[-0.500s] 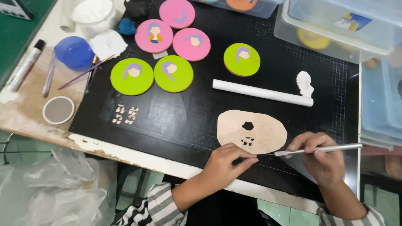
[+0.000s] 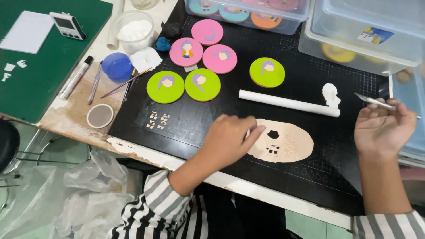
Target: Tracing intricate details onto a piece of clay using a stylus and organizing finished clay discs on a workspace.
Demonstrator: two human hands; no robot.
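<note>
Resting my left hand [image 2: 228,139] on the left edge of the thin beige oval sheet of rolled clay [image 2: 283,140], fingers pressed together — it looks soft, tearable; my right hand [image 2: 384,126] pinches a slim metal scalpel [image 2: 376,102] above the black cutting mat [image 2: 221,117].

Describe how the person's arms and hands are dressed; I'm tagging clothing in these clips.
Both hands, left hand and right hand, are bare: no gloves, rings or watch visible. The sleeves are striped in black and white, pushed up, leaving the forearms uncovered.
</note>
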